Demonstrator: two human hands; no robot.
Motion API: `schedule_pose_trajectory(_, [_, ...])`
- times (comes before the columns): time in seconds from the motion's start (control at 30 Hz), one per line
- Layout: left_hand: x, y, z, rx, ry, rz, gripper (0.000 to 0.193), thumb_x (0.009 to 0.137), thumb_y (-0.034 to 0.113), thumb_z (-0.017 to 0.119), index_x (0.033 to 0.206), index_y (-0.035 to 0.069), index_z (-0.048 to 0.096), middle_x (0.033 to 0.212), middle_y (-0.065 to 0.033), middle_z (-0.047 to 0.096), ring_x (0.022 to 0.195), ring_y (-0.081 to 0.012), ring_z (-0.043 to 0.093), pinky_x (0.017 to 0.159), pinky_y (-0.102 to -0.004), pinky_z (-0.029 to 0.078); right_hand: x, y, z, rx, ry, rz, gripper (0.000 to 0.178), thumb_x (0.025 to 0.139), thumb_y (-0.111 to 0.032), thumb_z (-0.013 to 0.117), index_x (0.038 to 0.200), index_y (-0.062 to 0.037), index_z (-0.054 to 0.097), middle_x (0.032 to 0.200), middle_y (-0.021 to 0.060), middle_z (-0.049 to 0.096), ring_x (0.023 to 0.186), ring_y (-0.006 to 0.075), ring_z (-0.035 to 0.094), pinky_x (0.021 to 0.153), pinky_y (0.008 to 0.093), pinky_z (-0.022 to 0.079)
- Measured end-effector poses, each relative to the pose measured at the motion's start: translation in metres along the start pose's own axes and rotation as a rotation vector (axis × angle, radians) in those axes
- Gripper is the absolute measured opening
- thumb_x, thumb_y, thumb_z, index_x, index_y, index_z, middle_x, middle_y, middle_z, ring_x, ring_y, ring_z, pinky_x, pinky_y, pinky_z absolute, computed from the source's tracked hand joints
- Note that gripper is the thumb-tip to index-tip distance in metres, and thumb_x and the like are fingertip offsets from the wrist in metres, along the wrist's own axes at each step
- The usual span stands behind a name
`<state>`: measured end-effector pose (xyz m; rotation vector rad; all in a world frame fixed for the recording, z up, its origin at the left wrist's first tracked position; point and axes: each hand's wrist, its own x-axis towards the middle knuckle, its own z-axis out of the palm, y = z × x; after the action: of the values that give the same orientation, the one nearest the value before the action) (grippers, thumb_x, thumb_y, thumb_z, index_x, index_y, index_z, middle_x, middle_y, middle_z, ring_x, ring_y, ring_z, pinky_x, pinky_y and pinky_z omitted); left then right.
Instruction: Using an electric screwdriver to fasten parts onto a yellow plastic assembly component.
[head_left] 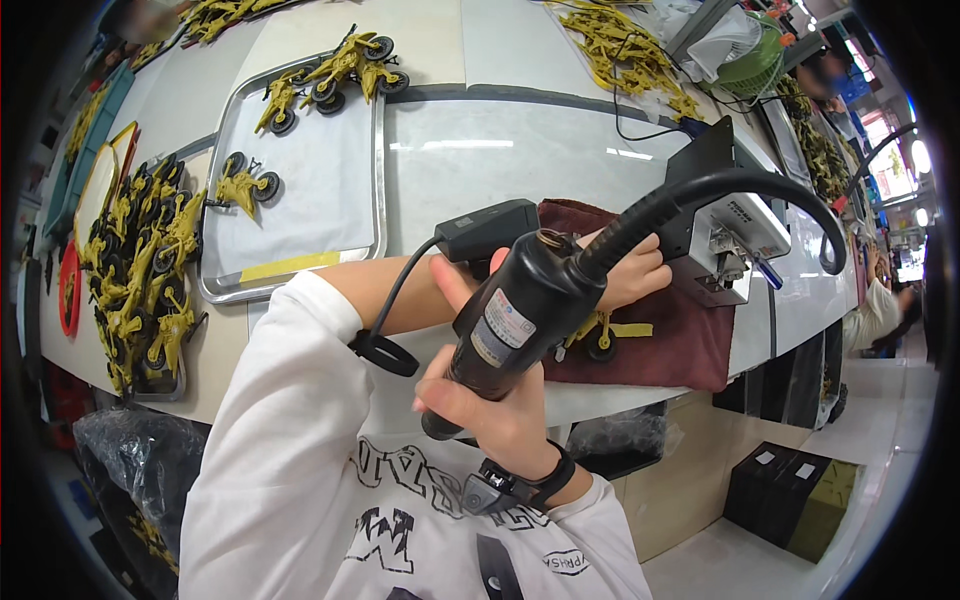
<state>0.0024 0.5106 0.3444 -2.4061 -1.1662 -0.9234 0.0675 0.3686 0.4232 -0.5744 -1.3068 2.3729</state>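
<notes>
The thick cable arching off the black power tool could snag on the silver-and-black machine and jerk the tool sideways, since only the right hand is seen wrapped around it; a slip might mark the yellow piece. That piece, spindly with a black wheel, lies on the maroon cloth by the desk's near edge, partly hidden. The left hand is curled beside the machine; its contents I cannot tell.
</notes>
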Motion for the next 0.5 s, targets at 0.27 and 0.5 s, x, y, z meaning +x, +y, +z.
schedule_pose_trajectory(0.27, [-0.023,-0.02,-0.054,-0.012,-0.041,-0.084,0.017,0.073,0.022,0.064,0.079,0.011,0.052,0.077,-0.0008,0.055,0.08,-0.0182,0.053,0.068,-0.0305,0.041,-0.034,-0.022,-0.038,0.085,0.195,-0.437,0.07,0.08,-0.02,0.067,0.136,0.0016,0.03,0.066,0.0034,0.05,0.051,0.0156,0.053,0.056,0.0317,0.047])
schedule_pose_trajectory(0.5, [-0.041,-0.007,-0.079,-0.386,0.091,-0.289,0.011,0.08,0.012,0.062,0.087,0.006,0.056,0.077,-0.0044,0.054,0.077,-0.022,0.052,0.069,-0.033,0.042,-0.061,-0.048,-0.091,0.04,0.572,-0.789,0.056,0.085,-0.022,0.062,0.13,-0.0043,0.034,0.069,0.0014,0.044,0.053,0.0127,0.044,0.06,0.0288,0.042])
